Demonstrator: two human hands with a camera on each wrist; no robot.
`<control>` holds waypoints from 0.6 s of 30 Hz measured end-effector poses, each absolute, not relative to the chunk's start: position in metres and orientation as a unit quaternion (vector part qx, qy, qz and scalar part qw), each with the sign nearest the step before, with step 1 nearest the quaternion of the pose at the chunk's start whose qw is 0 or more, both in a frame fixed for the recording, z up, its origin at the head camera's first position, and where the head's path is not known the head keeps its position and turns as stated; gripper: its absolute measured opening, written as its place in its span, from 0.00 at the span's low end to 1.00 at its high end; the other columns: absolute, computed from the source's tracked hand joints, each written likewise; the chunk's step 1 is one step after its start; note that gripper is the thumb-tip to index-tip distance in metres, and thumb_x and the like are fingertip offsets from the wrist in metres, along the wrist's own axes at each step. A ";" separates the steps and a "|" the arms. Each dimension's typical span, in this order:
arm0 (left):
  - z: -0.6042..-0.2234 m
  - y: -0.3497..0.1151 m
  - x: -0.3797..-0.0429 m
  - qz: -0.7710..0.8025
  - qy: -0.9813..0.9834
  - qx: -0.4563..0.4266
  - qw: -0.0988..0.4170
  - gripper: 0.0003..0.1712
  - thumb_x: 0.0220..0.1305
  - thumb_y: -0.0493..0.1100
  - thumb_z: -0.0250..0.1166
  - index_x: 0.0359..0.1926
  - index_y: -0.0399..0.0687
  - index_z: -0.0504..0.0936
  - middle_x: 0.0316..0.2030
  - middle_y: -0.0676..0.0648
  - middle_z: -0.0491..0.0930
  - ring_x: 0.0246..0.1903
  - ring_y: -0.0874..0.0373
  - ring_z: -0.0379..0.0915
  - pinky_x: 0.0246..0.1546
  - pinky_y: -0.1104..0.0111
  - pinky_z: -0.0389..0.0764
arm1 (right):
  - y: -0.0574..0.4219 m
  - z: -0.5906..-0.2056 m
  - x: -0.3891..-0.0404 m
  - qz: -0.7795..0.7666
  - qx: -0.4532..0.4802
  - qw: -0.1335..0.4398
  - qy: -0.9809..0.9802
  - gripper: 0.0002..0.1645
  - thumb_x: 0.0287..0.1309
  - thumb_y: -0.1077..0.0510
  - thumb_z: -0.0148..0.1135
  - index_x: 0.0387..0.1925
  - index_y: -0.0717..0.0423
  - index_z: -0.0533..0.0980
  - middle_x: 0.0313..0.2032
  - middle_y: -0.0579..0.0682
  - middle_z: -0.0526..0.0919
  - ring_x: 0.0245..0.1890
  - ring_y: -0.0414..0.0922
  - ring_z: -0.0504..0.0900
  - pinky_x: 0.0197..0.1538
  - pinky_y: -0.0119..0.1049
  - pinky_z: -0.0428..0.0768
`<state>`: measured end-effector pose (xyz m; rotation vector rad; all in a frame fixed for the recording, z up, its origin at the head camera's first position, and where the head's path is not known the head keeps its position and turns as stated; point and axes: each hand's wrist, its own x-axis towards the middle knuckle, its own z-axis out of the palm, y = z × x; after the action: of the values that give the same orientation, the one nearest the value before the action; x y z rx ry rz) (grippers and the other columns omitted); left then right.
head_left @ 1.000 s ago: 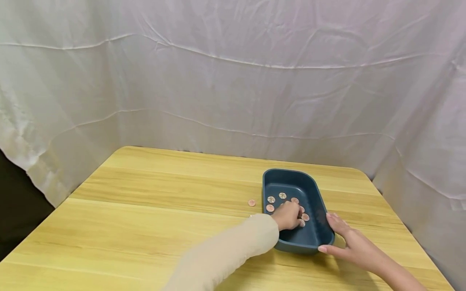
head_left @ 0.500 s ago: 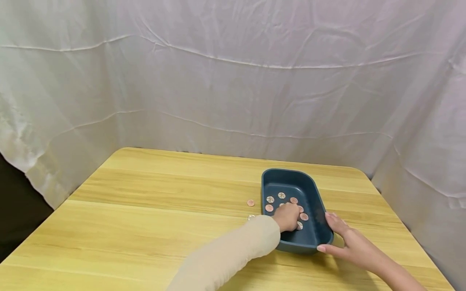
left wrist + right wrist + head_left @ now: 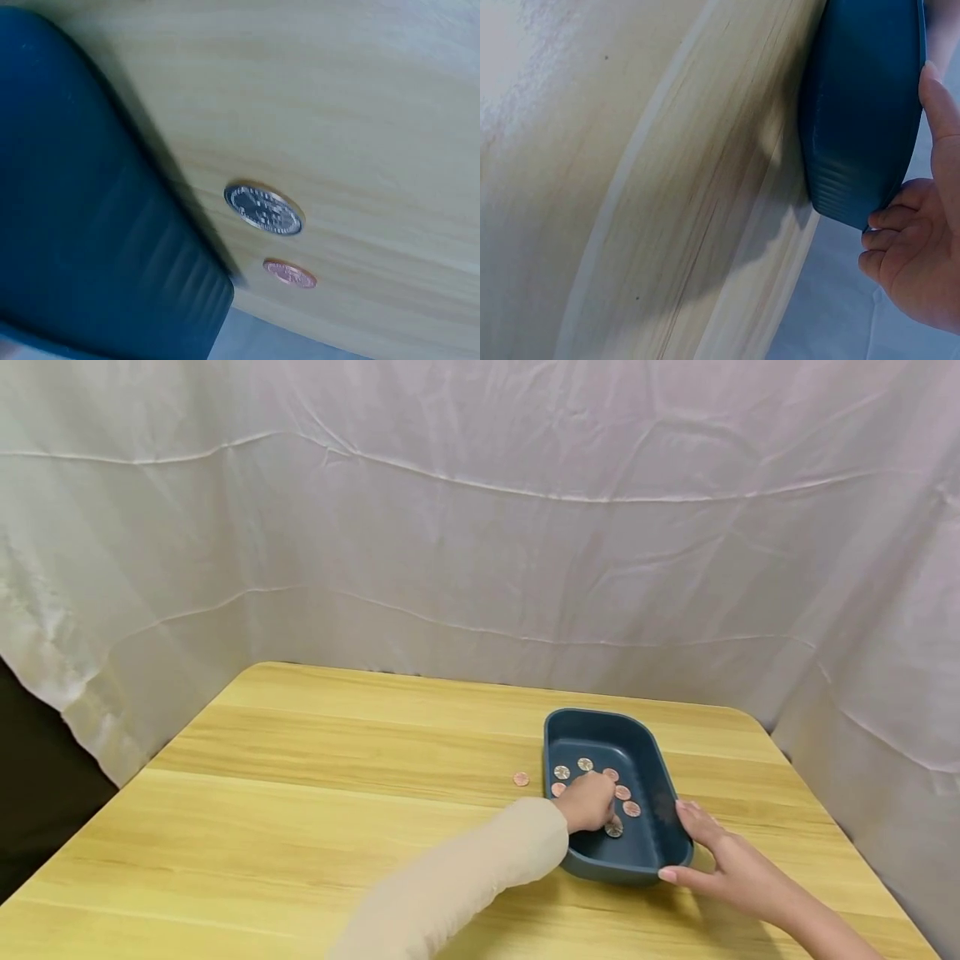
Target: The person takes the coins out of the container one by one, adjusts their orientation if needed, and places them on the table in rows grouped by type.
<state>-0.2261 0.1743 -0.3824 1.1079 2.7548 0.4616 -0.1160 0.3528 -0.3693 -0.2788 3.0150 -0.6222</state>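
A deep, dark blue tray [image 3: 637,860] stands on the table with several coins on its floor, some copper and some silver. My left hand [image 3: 588,802] reaches down into it, a fingertip right at a silver coin [image 3: 613,828] near the tray's front. Its palm side is hidden, and I cannot tell if the fingers pinch anything. My right hand [image 3: 716,852] holds the tray's near right corner, thumb at the front rim and fingers along the right side. In the right wrist view, bent fingers [image 3: 892,225] meet the tray's wall [image 3: 862,112].
Outside the tray's left side, a copper coin [image 3: 521,779] lies on the wooden table [image 3: 337,777]. Beside it in the left wrist view is a silver coin [image 3: 264,208], hidden by the sleeve [image 3: 480,868] in the head view. Pale curtains [image 3: 480,568] hang behind the table.
The silver coin at my left fingertip has slid a little toward the tray's front. My left hand has shifted slightly left, and its sleeve now covers the silver coin on the table. The right hand stays put.
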 end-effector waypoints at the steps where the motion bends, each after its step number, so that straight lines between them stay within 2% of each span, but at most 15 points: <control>1: -0.381 0.172 -0.226 0.156 0.910 0.378 0.065 0.18 0.60 0.41 0.63 0.13 0.47 0.76 0.18 0.54 0.73 0.16 0.66 0.66 0.19 0.80 0.63 | 0.353 -0.369 -0.116 -0.201 -0.091 0.025 0.975 0.56 0.47 0.39 0.66 0.66 0.71 0.55 0.65 0.72 0.57 0.62 0.69 0.59 0.56 0.62 0.64; 5: -0.375 0.165 -0.225 0.205 0.890 0.401 0.069 0.17 0.63 0.37 0.58 0.16 0.46 0.69 0.21 0.53 0.65 0.16 0.65 0.63 0.18 0.80 0.62 | 0.353 -0.369 -0.116 -0.200 -0.094 0.023 0.975 0.56 0.47 0.39 0.66 0.66 0.71 0.55 0.65 0.72 0.58 0.62 0.69 0.59 0.56 0.62 0.64; 11: -0.365 0.152 -0.220 0.289 0.856 0.425 0.051 0.16 0.59 0.40 0.64 0.16 0.43 0.76 0.18 0.54 0.61 0.19 0.67 0.60 0.21 0.83 0.60 | 0.353 -0.369 -0.117 -0.198 -0.096 0.021 0.975 0.56 0.47 0.40 0.66 0.65 0.71 0.56 0.64 0.72 0.58 0.62 0.69 0.60 0.56 0.62 0.64; 18: -0.353 0.135 -0.214 0.368 0.840 0.397 0.036 0.10 0.60 0.41 0.63 0.24 0.44 0.83 0.19 0.54 0.77 0.18 0.72 0.62 0.20 0.84 0.63 | 0.355 -0.369 -0.117 -0.194 -0.101 0.018 0.976 0.55 0.47 0.40 0.66 0.65 0.71 0.56 0.64 0.72 0.58 0.62 0.69 0.60 0.55 0.62 0.65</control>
<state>-0.2141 0.1351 -0.3526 1.2204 2.5809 1.1294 -0.1168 0.3547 -0.3694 -0.3134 3.0295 -0.6026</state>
